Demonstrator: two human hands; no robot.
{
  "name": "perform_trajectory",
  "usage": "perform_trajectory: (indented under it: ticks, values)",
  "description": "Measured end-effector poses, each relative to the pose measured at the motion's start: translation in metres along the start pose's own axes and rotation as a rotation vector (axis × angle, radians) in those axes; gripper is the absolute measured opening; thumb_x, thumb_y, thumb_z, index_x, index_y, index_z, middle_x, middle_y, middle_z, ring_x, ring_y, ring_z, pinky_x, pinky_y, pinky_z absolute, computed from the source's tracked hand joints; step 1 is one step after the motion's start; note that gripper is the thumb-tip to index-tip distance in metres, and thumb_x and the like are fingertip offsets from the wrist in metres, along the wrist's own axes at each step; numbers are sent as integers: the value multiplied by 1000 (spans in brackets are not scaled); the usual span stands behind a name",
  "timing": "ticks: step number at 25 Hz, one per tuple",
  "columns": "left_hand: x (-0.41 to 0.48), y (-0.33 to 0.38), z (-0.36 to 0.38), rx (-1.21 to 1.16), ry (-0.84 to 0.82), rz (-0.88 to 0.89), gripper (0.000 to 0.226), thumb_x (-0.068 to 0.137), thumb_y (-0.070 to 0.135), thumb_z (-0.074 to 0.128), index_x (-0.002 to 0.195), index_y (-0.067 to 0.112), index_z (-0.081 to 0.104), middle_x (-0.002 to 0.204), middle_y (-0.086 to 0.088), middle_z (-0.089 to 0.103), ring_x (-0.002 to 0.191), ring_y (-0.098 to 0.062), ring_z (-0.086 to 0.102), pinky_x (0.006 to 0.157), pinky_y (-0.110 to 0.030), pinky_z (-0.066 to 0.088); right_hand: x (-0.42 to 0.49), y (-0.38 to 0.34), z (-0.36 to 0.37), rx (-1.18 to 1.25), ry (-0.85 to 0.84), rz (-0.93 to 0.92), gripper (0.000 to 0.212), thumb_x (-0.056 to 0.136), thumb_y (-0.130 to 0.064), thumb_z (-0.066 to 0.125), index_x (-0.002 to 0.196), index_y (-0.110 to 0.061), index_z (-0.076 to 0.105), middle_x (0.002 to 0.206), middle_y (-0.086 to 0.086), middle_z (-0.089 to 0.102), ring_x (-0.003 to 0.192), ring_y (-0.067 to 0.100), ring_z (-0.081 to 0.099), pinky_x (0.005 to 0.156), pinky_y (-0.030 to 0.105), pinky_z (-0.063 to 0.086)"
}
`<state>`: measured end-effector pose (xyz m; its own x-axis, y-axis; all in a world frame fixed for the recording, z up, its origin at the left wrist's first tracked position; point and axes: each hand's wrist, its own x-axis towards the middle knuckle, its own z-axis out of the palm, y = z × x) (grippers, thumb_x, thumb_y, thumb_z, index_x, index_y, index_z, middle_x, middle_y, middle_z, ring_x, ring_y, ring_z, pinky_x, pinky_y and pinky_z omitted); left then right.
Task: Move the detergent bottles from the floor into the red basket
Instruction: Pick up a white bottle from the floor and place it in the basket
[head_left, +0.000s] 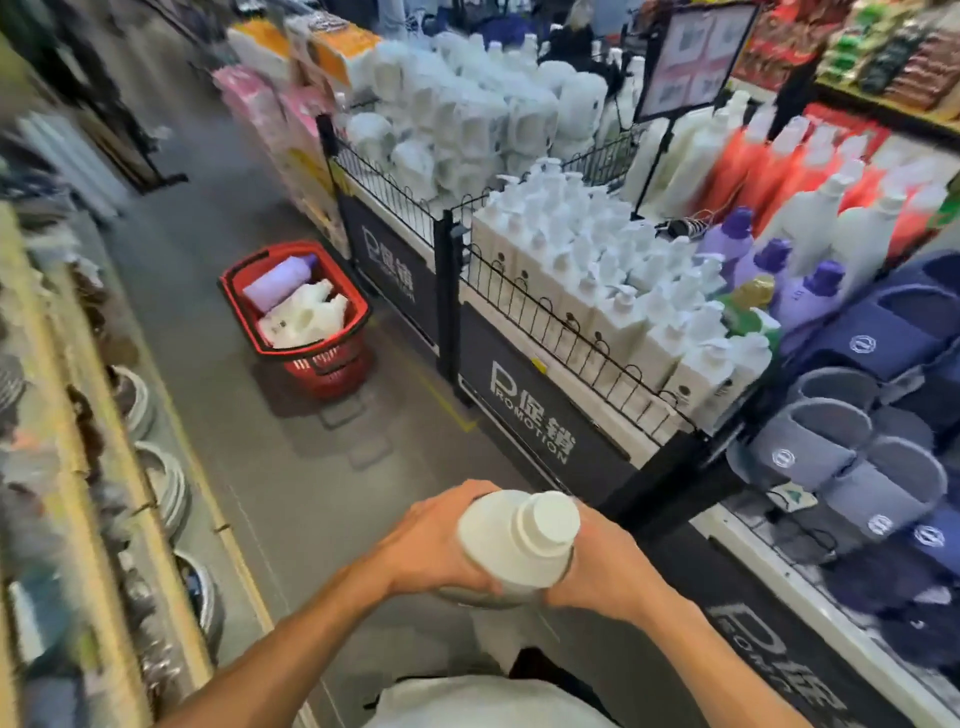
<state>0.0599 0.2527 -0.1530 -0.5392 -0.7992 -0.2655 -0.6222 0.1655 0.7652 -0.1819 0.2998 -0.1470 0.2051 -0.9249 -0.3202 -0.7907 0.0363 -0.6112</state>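
A shop aisle with a grey floor (218, 374), blurred towards the edges. The basket (324, 370), red with black handles, stands on the floor close against a display bin. A thin yellow line (441, 400) on the floor runs just right of it. In the basket lie a purple bottle (278, 280) and white jugs (306, 317).

Well nearer than the basket, a white bottle (519, 540) with a white cap is held off the floor. The left hand (441, 540) wraps one side and the right hand (602, 561) the other, fingers curled round it.

Right of the basket, wire-fenced bins hold pump bottles (597, 280). Their black panels (530, 410) read "PROMOTION" with "促销". Farther right are slippers (857, 457) with a round logo too small to read. Left of the basket is a shelf of bowls (166, 483).
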Motion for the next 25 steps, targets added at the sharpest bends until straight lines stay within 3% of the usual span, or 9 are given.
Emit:
perform_trajectory:
  ticks: [4, 6, 8, 10, 14, 17, 21, 25]
  values:
    - [18, -25, -48, -45, 159, -95, 89, 55, 51, 90, 130, 56, 43, 121, 34, 56, 112, 5, 54, 92, -26, 48, 85, -29, -22, -51, -71, -158, 81, 51, -55, 77, 113, -80, 31, 111, -40, 52, 105, -6, 57, 88, 20, 50]
    - [30, -34, -69, -50, 215, -119, 89, 55, 51, 90, 130, 55, 43, 121, 33, 57, 112, 3, 55, 93, -28, 49, 128, -33, -25, -46, -112, -213, 82, 52, -51, 80, 120, -72, 37, 114, -36, 56, 105, -7, 58, 86, 16, 49]
    - [41, -42, -86, -69, 268, -180, 89, 54, 50, 89, 130, 56, 44, 121, 33, 57, 111, 3, 56, 95, -31, 51, 170, -39, -28, -59, -162, -250, 87, 55, -47, 82, 132, -57, 42, 121, -31, 56, 110, -3, 58, 90, 22, 51]
    - [52, -51, -104, -99, 328, -244, 89, 52, 51, 89, 129, 58, 45, 122, 33, 58, 113, 4, 57, 97, -35, 52, 210, -47, -28, -59, -209, -297, 87, 57, -48, 81, 134, -53, 41, 123, -30, 52, 113, 1, 58, 92, 27, 52]
    - [70, -75, -143, -135, 401, -312, 90, 52, 54, 91, 130, 59, 45, 126, 32, 57, 117, 3, 57, 99, -37, 51, 284, -71, -26, -87, -282, -385, 86, 54, -47, 77, 131, -57, 41, 119, -32, 55, 108, 1, 61, 87, 27, 54]
    - [73, -98, -169, -185, 473, -372, 90, 55, 49, 94, 132, 54, 47, 127, 28, 59, 116, 3, 56, 99, -34, 51, 329, -96, -24, -94, -359, -445, 83, 53, -49, 78, 118, -75, 34, 115, -38, 53, 105, -6, 56, 90, 24, 52]
    - [80, -136, -209, -232, 517, -421, 93, 54, 45, 97, 132, 52, 47, 127, 25, 60, 117, 2, 56, 100, -33, 51, 388, -140, -19, -155, -430, -474, 89, 51, -57, 81, 131, -50, 41, 120, -28, 55, 111, 3, 58, 91, 29, 52]
    - [83, -187, -254, -328, 557, -433, 92, 52, 36, 100, 129, 50, 51, 124, 25, 63, 116, 0, 59, 98, -31, 52, 442, -192, -10, -234, -458, -504, 92, 52, -60, 78, 135, -48, 39, 123, -28, 51, 115, 3, 54, 97, 33, 49]
